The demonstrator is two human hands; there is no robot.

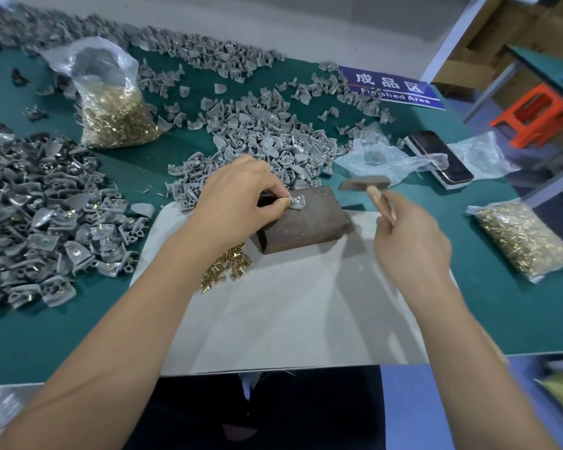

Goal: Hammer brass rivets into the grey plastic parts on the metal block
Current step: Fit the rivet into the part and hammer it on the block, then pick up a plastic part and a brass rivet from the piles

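Pinching the light, stiff grey part [295,201] by its edge on the block [303,219], left hand [238,203] steadies it; right hand [410,241] fingers clamp the hammer [364,183] handle.

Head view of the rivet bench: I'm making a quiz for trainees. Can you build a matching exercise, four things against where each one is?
Things:
1. hammer
2. grey part
3. loose rivets
4. phone

Places:
A. pinched by left hand on metal block
B. on paper sheet, near the block
C. table's right side
D. in right hand

Pairs: 1-D, 2-A, 3-B, 4-C
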